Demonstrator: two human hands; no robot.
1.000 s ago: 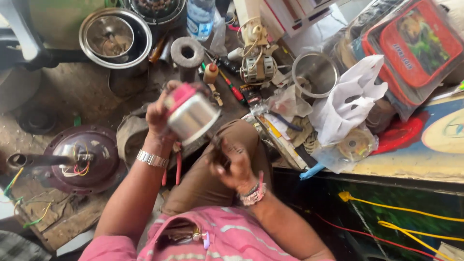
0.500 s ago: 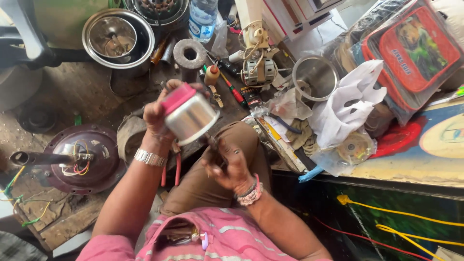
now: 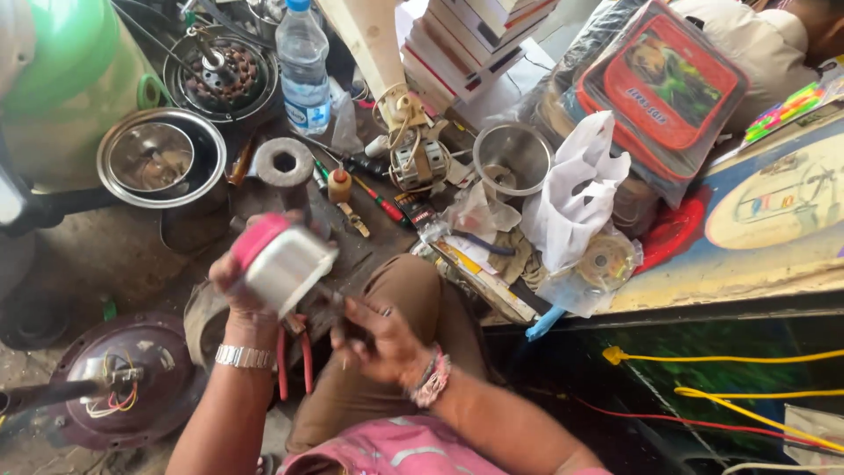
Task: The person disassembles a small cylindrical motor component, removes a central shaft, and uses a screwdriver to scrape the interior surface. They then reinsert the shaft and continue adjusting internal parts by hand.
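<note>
A shiny metal cup with a pink end (image 3: pixel 281 262) is being held up by the left hand (image 3: pixel 236 286). The fingers are being wrapped tight around its back, so the grip is closed on the cup. A silver watch (image 3: pixel 244 356) is being worn on that wrist.

Just to the right of the cup, a thin dark tool (image 3: pixel 338 308) is being pinched by the right hand (image 3: pixel 380 339). The fingers are being closed around it, and its tip is being pointed at the cup. It is too blurry to tell if the tip is touching. A beaded band (image 3: pixel 431 380) is being worn on the right wrist.

The cup is being held above a knee in brown trousers (image 3: pixel 413 299).

Up and left of the cup, a round steel bowl (image 3: pixel 160 157) is being kept on the ground. Above the cup, a grey metal piece with a six-sided hole (image 3: pixel 284 162) is being stood up. Far above the cup, a water bottle (image 3: pixel 302 62) is being stood. Below and left of the cup, a dark red fan motor with wires (image 3: pixel 123 380) is being laid. Far right of the cup, a white plastic bag (image 3: pixel 576 193) is being kept.
</note>
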